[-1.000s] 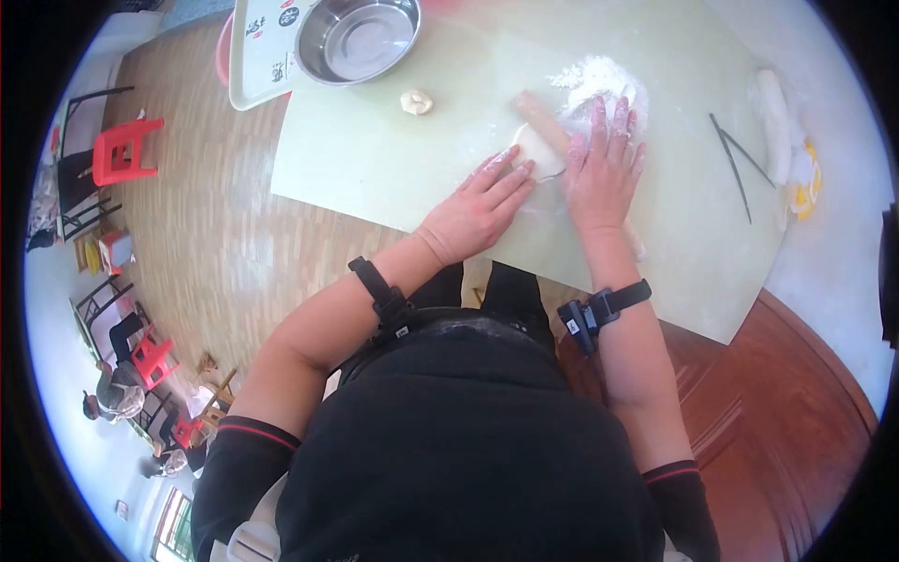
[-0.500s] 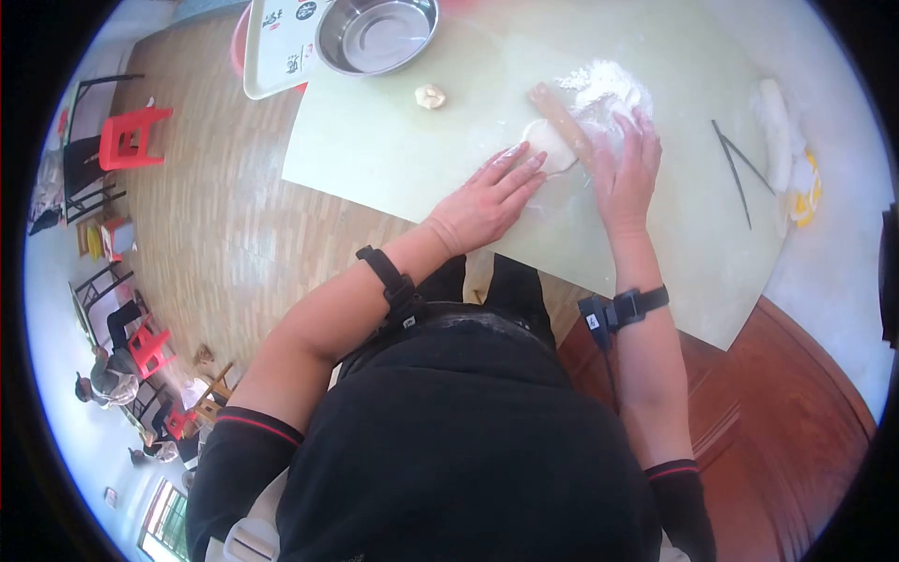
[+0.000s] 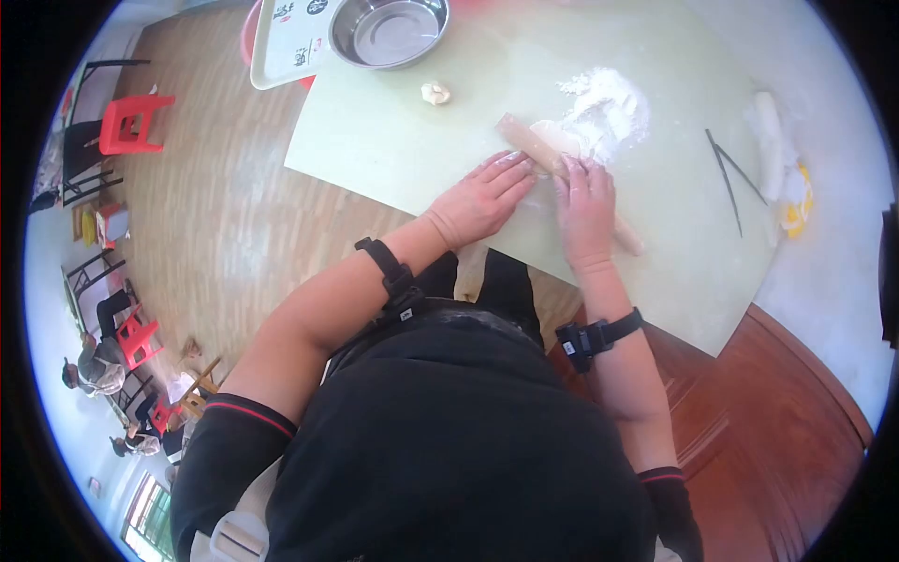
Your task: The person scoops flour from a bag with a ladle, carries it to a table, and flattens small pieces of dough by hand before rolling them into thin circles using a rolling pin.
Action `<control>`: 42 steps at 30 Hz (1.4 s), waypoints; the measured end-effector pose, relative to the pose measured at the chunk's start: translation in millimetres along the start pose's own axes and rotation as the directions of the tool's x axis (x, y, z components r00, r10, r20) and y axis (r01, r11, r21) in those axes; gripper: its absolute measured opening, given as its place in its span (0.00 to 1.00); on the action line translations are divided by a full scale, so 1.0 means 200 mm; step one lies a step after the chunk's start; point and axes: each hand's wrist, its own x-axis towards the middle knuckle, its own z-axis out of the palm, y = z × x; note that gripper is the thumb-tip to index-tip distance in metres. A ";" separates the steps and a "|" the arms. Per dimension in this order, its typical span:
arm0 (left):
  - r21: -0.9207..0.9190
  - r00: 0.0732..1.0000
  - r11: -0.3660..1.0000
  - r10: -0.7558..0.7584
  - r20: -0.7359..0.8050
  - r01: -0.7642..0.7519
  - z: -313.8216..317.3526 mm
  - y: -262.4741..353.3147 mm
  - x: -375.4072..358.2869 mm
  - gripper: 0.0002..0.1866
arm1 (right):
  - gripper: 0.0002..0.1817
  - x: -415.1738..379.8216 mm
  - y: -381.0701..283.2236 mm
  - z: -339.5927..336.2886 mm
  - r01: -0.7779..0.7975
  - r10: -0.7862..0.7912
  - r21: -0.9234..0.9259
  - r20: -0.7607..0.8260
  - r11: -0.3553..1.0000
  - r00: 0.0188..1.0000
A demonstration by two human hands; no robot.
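1. The dough [image 3: 560,140] lies flat on the mat [image 3: 375,164], partly under the pin [image 3: 526,139], which slants from between 10 and 11 to between 4 and 5 o'clock.
2. The right hand [image 3: 587,208], at the dough's 5 o'clock, has its fingers laid over the pin; how tightly they close is hidden. Light, level pressure should keep one edge from thinning.
3. The left hand [image 3: 476,201], at 8 o'clock, has long, loosely bent fingers by the pin and the dough's near side; I cannot tell whether they pinch the dough. Fingertips are best kept clear of the pin's path, and small, even turns should keep the dough round.
4. Flour [image 3: 611,110] is heaped just beside it at 2 o'clock; a light dusting should prevent sticking.
5. Farther out are a lump [image 3: 435,93] and bowl [image 3: 389,33] at 10, and crossed sticks [image 3: 724,178] past 3.
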 end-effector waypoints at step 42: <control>0.126 0.977 0.985 -0.137 0.164 0.117 -0.02 0.03 0.07 0.31 | 0.24 0.27 0.25 -0.03 -0.016 0.103 0.292 -0.284 0.956 0.953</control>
